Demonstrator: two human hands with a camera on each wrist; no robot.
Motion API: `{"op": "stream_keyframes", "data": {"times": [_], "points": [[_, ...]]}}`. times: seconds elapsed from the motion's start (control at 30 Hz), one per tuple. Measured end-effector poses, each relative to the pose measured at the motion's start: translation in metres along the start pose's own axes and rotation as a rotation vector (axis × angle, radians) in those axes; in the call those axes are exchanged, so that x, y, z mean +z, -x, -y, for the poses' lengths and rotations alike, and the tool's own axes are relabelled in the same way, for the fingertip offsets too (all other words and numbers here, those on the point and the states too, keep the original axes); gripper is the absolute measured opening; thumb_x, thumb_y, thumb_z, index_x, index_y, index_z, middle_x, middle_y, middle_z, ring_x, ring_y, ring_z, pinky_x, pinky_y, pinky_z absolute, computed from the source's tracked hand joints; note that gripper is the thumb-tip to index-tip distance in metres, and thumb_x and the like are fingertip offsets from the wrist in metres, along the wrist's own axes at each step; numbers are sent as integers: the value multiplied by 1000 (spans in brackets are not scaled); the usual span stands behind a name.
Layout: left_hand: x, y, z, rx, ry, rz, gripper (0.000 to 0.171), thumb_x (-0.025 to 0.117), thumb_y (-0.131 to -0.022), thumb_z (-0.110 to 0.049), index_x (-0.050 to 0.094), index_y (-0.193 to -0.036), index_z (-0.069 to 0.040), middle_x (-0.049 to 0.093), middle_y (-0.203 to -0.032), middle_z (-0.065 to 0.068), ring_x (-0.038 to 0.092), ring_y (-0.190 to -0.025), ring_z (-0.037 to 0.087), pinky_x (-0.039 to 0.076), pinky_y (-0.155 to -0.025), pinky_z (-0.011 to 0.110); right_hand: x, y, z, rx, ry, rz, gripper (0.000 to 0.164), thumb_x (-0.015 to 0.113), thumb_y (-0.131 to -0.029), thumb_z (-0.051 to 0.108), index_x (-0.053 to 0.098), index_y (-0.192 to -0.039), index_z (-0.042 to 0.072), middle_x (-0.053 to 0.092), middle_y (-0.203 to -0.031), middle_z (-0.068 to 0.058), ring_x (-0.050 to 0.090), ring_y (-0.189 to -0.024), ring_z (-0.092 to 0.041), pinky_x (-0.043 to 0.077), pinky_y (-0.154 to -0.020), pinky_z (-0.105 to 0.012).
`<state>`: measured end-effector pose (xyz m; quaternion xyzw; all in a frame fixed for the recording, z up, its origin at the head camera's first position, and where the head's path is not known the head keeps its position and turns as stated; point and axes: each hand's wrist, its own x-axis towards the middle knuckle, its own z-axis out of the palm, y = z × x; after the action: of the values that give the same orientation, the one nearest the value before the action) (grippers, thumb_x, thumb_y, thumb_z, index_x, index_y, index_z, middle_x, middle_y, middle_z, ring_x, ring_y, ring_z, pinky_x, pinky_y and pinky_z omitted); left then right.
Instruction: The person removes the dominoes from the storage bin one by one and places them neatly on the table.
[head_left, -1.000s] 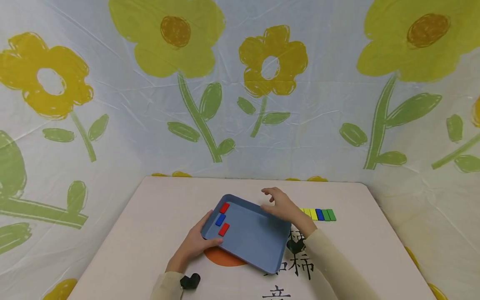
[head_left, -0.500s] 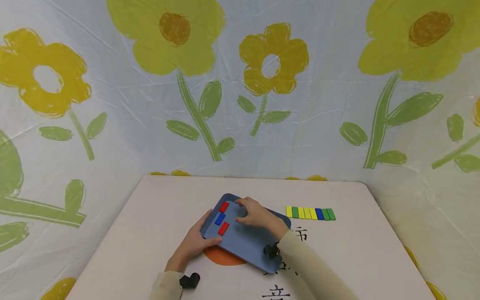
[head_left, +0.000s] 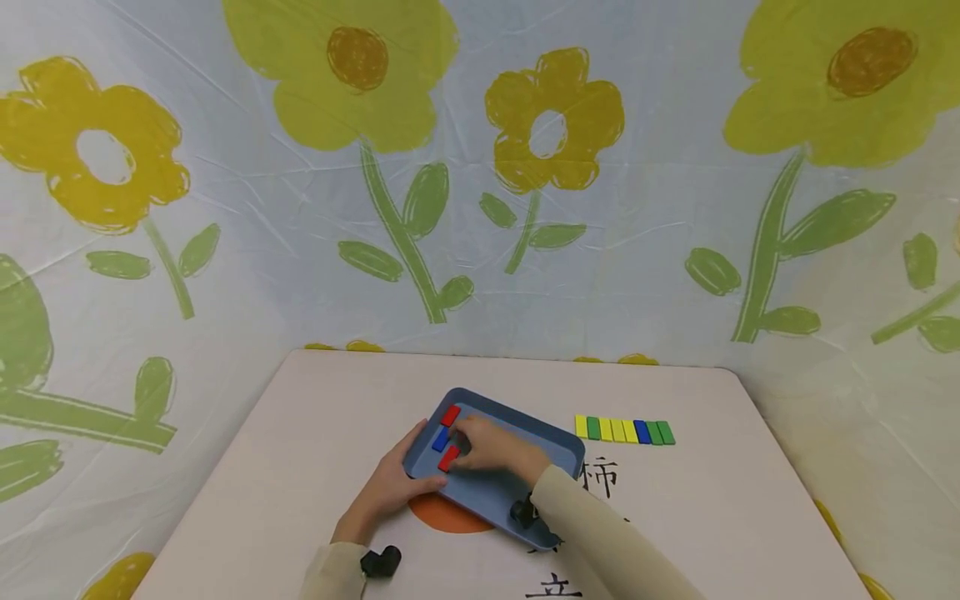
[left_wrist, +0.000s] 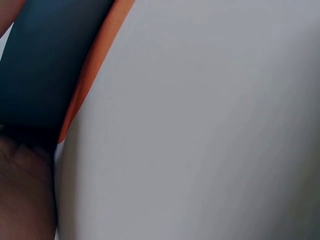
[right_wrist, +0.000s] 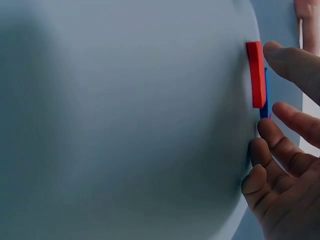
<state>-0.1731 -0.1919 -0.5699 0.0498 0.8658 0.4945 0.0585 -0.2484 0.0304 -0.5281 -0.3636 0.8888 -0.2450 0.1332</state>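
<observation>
Blue-grey rectangular tray [head_left: 480, 496] is gripped at L corner by L hand [head_left: 388, 482]; R hand [head_left: 493, 448], fingers apart, could jog L-edge blue oblong block [head_left: 439, 441] closing on near red oblong block [head_left: 447, 460].

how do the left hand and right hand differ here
The left hand grips the tray at its left end; the right hand is over the tray, close to the nearest red block.

The left hand spans the tray's edge, while the right hand's fingers curve loosely, apart from its thumb.

Both are bare, with cream sleeves.
</observation>
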Motion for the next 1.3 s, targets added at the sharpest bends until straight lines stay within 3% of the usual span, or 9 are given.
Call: {"op": "stream_keyframes", "data": {"times": [0.27, 0.5, 0.6, 1.0, 1.3], "points": [[0, -1, 1, 12, 29, -5, 103, 88, -79, -45, 31, -163, -28, 35, -167, 8, 39, -149, 38, 30, -120, 65, 4, -6, 5, 11, 4, 8, 37, 83, -87, 33, 69, -114, 13, 64, -108, 2, 53, -92, -9, 52, -84, -23], [2, 1, 1, -12, 27, 3, 104, 88, -79, -43, 30, -164, -26, 34, -167, 9, 39, -149, 38, 33, -118, 66, 8, -2, -1, -9, -4, 19, 21, 78, -87, 16, 73, -108, 15, 61, -108, 2, 50, -88, -7, 48, -78, -20], [2, 2, 0, -13, 28, 1, 104, 88, -79, -43, 29, -164, -27, 34, -167, 9, 38, -149, 38, 32, -118, 66, 7, 0, -4, -24, -17, 0, 25, 77, -85, 12, 74, -109, 14, 62, -109, 1, 52, -88, -9, 49, -78, -22], [2, 0, -4, -6, 28, -7, 103, 88, -80, -42, 30, -164, -29, 34, -167, 8, 38, -150, 38, 32, -118, 66, 1, 2, -9, -2, -30, -26, 45, 81, -85, 19, 68, -126, 8, 65, -120, -5, 57, -100, -12, 54, -95, -30], [1, 1, -4, -40, 13, -9, 105, 89, -78, -45, 29, -164, -30, 34, -167, 9, 38, -150, 39, 31, -119, 67, -22, 19, -16, 24, -61, -86, 44, 78, -85, 20, 71, -127, 9, 61, -116, -6, 53, -93, -14, 51, -82, -29]]}}
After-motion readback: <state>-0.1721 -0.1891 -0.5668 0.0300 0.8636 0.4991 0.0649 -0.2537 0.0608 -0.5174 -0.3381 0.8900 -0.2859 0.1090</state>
